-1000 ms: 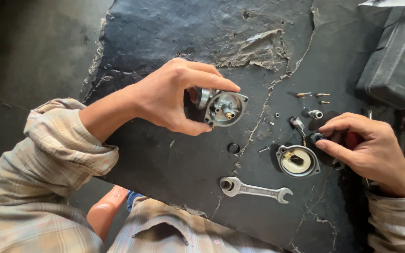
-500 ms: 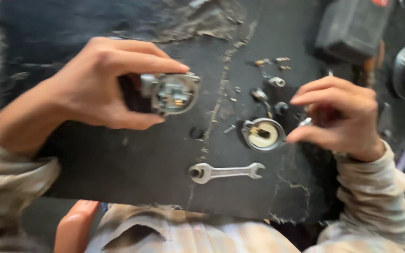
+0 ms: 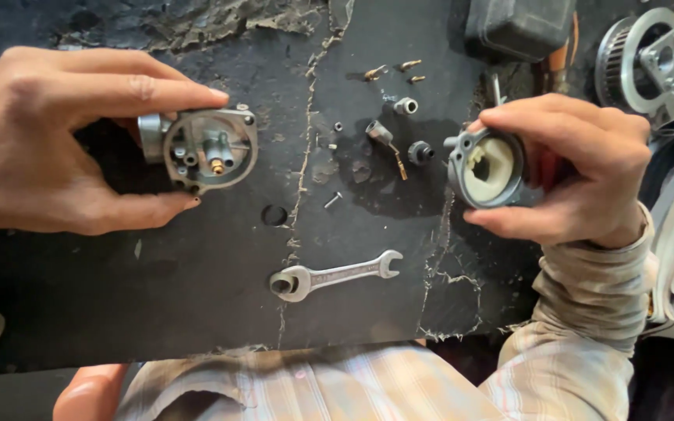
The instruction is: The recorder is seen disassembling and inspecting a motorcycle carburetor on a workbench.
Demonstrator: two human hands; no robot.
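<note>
Resting in the left hand [image 3: 64, 144] is a grey metal carburettor body [image 3: 208, 150], pinched between the forefinger along its top edge and the thumb under its lower rim; its open round face is turned up to the camera, showing a small brass jet in the middle. It is held just above the left part of a cracked black mat [image 3: 196, 296]. The right hand [image 3: 571, 168] grips a round metal bowl [image 3: 487, 168] with a pale inside, fingers curled over the top and thumb pressed beneath, its open side also facing up; it is held above the mat's right part, well apart from the carburettor body.

Between the two hands small parts lie scattered on the mat: brass screws [image 3: 390, 72] near the top, a short metal sleeve [image 3: 406, 105], a black round cap [image 3: 420, 151] and a thin needle piece [image 3: 384, 139]. Lower down, near the middle crack, lies a silver spanner [image 3: 334, 275], and a round hole [image 3: 274, 215] shows above it. A dark plastic case [image 3: 518, 27] sits at the top edge, with a toothed metal wheel [image 3: 643, 58] in the top right corner
</note>
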